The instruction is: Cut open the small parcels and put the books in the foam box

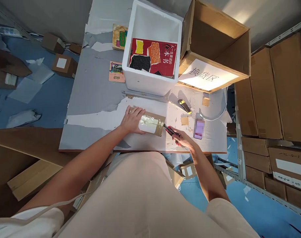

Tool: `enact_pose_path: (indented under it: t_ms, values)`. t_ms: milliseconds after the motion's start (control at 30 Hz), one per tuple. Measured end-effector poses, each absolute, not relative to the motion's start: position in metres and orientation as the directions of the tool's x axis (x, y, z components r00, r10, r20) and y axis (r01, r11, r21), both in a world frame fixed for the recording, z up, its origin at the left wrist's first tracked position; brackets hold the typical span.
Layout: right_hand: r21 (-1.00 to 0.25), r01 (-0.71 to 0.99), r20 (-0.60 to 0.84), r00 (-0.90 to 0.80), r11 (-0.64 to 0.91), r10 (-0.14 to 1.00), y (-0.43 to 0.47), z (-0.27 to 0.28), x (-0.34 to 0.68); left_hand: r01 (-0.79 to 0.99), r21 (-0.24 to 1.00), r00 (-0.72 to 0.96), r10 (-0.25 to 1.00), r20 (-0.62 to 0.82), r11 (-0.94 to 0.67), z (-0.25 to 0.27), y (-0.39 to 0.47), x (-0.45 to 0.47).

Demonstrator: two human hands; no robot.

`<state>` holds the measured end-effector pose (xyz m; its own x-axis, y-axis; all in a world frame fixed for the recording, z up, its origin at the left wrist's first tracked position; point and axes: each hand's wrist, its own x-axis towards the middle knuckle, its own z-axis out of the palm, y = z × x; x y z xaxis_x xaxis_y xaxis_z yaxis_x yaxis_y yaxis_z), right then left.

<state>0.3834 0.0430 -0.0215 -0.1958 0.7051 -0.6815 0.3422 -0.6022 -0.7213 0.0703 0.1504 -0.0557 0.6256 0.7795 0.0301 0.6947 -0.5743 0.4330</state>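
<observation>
Grey table point(91, 99) bears the taped cardboard parcel point(150, 123) near its front edge, pressed flat under the left hand point(132, 119). A red utility knife point(170, 131), clasped in the right hand point(184, 138), is best drawn shallowly along the tape, away from fingers.

In front of you, a white sheet point(207, 78) on the flap of the open cardboard box point(215, 43) at the far right read "换货区". The red book point(152, 57) in the white foam box point(140, 79) showed "一生要读的60本书" in white. Labels elsewhere were too small to read.
</observation>
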Motion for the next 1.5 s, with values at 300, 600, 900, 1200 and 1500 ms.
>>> enact_pose_path:
  t_ms: [300, 600, 900, 1200, 1500]
  values:
    - [-0.769, 0.273, -0.634, -0.221, -0.577, 0.741, 0.023, -0.027, 0.375, 0.715, 0.408, 0.618, 0.786, 0.013, -0.568, -0.057, 0.151, 0.073]
    - [-0.764, 0.306, -0.633, -0.179, -0.569, 0.753, 0.014, -0.021, 0.368, 0.732, 0.373, 0.615, 0.788, -0.002, -0.570, -0.057, 0.150, 0.075]
    - [-0.765, 0.224, -0.636, -0.109, -0.604, 0.764, -0.036, -0.027, 0.372, 0.729, 0.365, 0.624, 0.781, -0.009, -0.578, -0.063, 0.150, 0.073]
    - [-0.899, -0.099, -0.431, 0.367, -0.426, 0.824, -0.028, -0.065, 0.347, 0.782, 0.478, 0.407, 0.908, 0.094, -0.400, -0.048, 0.131, 0.049]
    - [-0.907, -0.132, -0.421, 0.354, -0.401, 0.835, 0.015, -0.078, 0.292, 0.403, 0.894, 0.051, 0.970, -0.237, 0.197, -0.097, 0.071, 0.018]
